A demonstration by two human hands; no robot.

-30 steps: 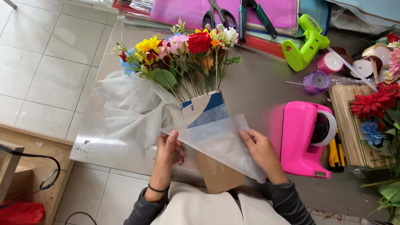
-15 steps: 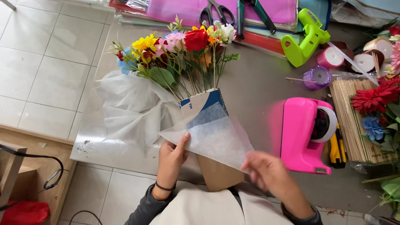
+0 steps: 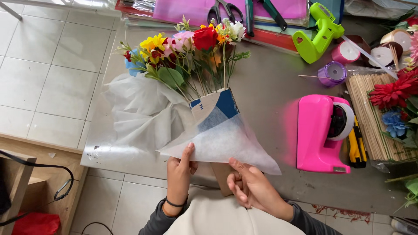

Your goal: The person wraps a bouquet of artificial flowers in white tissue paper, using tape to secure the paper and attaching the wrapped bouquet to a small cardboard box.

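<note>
Pinching the near edge of a thin, translucent white tissue sheet point(image 3: 222, 141) with the left hand point(image 3: 180, 172), fingers closed on it, and curling the right hand point(image 3: 249, 185) against a brown cardboard cone point(image 3: 220, 130) just under the sheet's lower edge, fingers bent, grip on it unclear. Lying at the gray table's point(image 3: 270, 87) near edge, at six o'clock: one stiff cone holding one bunch of bright artificial flowers point(image 3: 191, 48) pointing to twelve o'clock, crumpled soft white wrap point(image 3: 139, 109) at nine o'clock. Sitting at three o'clock: one glossy pink tape dispenser point(image 3: 320, 132); at one o'clock, one lime-green glue gun point(image 3: 320, 32).
</note>
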